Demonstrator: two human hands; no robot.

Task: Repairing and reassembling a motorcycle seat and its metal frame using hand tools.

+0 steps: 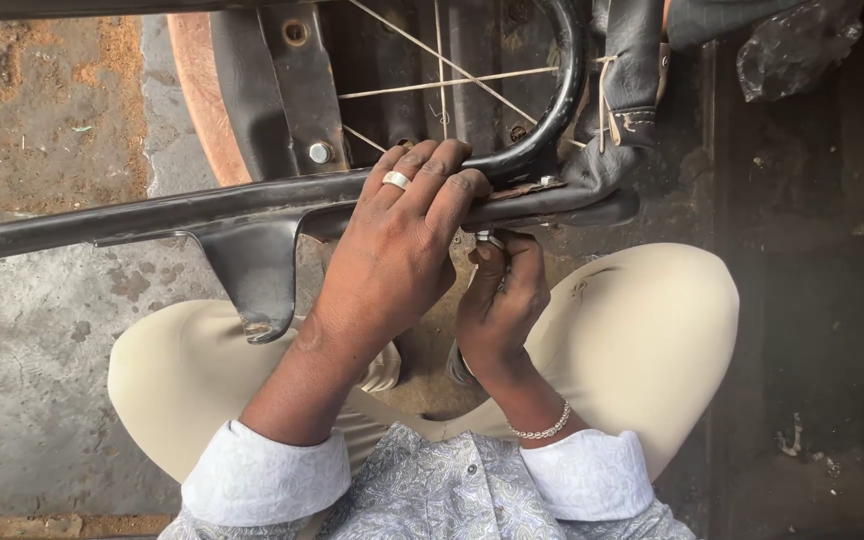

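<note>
Seen from above, w/ knees bent either side. Left hand (402,235) wrapped over black metal frame bar (152,215), steadying it. Right hand (500,295), just below bar's right end, pinched shut on small silvery fastener (487,238). Best done w/ bar kept still, fastener fed straight, not tilted. Spoked wheel (452,75) beyond.

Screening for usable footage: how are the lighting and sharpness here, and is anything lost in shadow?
Head view: soft, even daylight, no glare; the left hand on the black frame bar and the right hand are sharp; the small metal part at its fingertips is hard to make out; the right-hand floor is dark, murky.
</note>
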